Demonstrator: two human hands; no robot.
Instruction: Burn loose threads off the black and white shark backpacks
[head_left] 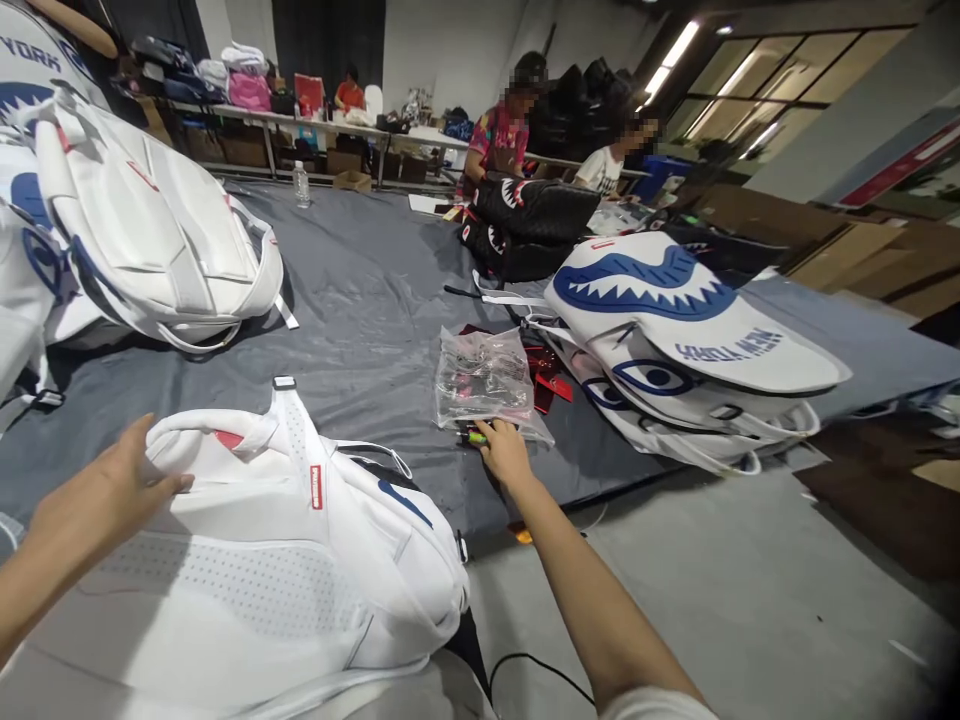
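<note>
A white backpack (247, 560) lies in front of me with its padded back and straps facing up. A red label (316, 487) is on one of its straps. My left hand (112, 490) grips the backpack's upper edge at the left, thumb in front and fingers behind. To the right, my right hand (506, 455) reaches over the table, its fingers closed on a small black and green object (472, 436), whose kind I cannot make out. That object lies at the near edge of a clear plastic bag (484, 375) holding small items.
White backpacks with blue shark mouths (660, 290) are stacked at right; another white backpack (150, 220) lies at left. Red and black tags (551, 388) lie beside the plastic bag. Black bags (525, 220), a bottle (301, 186) and co-workers are farther back on or behind the grey-covered table (360, 270).
</note>
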